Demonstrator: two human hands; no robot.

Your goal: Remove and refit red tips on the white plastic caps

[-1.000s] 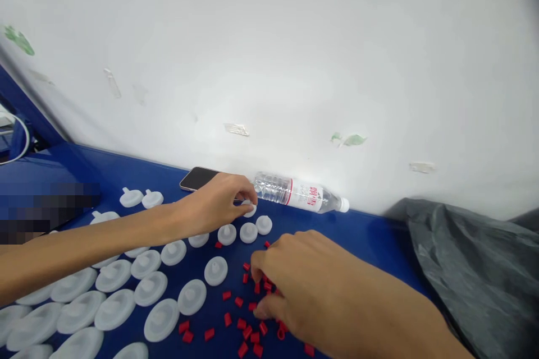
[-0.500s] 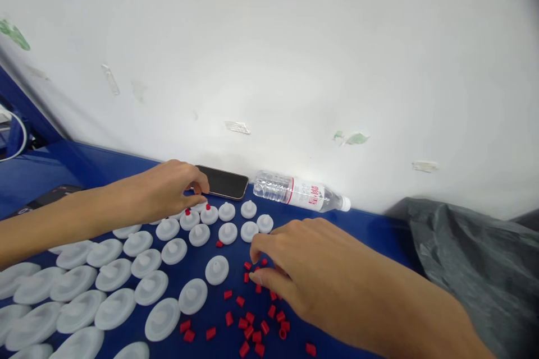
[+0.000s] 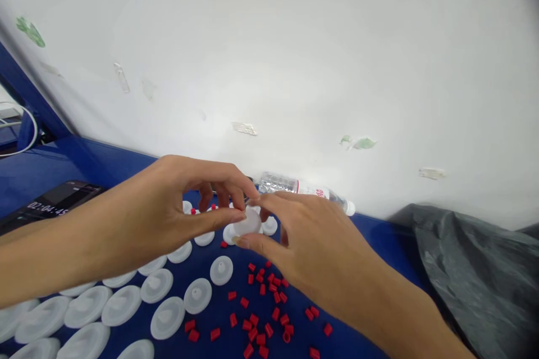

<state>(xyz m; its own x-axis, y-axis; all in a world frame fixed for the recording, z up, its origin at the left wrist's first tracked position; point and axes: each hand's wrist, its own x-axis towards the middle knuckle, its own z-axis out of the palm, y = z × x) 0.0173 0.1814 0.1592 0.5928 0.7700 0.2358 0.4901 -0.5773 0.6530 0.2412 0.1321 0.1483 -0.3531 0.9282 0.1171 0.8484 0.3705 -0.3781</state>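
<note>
Above the table my left hand is closed, thumb and index finger pinching a round white plastic disc. My right hand meets it from the other side, its thumb and index finger closed at the disc's edge. Whether a red cap is between my fingers is hidden. Many similar white discs with a small central nozzle lie on the blue table in loose rows. Two at the back carry a red cap. Small loose red caps are scattered below my right hand.
A clear water bottle lies on its side along the white wall. At the left a phone shows a running timer. A dark grey plastic bag is at the right. Another phone at the back is mostly behind my left hand.
My left hand has moved right from the back discs and now holds a disc. My right hand has risen from the red caps to meet it. The view has shifted slightly.
</note>
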